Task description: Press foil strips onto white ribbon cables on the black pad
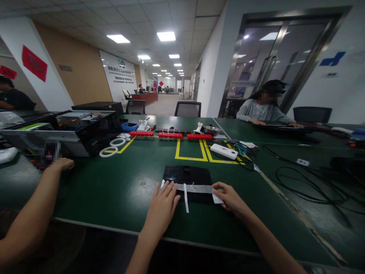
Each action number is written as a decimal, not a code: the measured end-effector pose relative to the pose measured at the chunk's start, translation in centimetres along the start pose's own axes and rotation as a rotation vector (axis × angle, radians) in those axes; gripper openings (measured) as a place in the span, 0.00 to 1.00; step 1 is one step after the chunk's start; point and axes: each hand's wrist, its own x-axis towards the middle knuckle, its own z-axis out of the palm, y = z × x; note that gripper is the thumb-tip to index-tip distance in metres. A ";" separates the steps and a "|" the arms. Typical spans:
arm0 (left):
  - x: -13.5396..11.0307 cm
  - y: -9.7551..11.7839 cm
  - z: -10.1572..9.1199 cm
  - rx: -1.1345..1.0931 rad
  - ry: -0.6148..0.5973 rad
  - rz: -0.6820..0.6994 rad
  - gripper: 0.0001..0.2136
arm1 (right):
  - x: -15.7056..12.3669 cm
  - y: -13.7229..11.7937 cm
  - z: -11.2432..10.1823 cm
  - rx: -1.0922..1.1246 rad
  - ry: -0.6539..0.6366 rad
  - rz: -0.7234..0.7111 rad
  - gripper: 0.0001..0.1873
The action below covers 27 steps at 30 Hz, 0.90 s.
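Note:
On the green table in front of me lies a flat black panel (186, 173), with a pale grey strip of tape (199, 188) running across it. My left hand (163, 207) rests with fingers stretched out on the left end of this strip. At the other end, my right hand (230, 196) pinches the strip between thumb and fingers. A white paper piece (217, 199) shows just under the right fingers. One narrow white strip (186, 198) crosses the tape and hangs past the panel's near edge.
Another person's hand (65, 164) is at the left, beside an opened computer case (91, 139). White rings (108, 152), red strips (170, 135), a white device (224, 151) and loose black cables (302, 190) lie about. Across the table sits a person (261, 106).

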 end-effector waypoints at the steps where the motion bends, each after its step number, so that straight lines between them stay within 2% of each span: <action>1: 0.4 0.8 0.4 0.021 -0.046 0.046 0.18 | 0.0 0.1 0.0 -0.007 0.001 -0.004 0.10; 4: 1.0 2.1 1.6 0.061 -0.133 0.113 0.23 | 0.2 0.2 0.0 -0.021 0.006 -0.014 0.10; 9: 0.8 2.3 2.7 0.062 -0.188 0.126 0.26 | 0.2 0.2 0.0 -0.031 0.010 -0.030 0.11; 27: 0.5 2.3 2.8 0.035 -0.278 0.067 0.24 | 0.5 0.6 0.2 -0.058 0.024 -0.023 0.09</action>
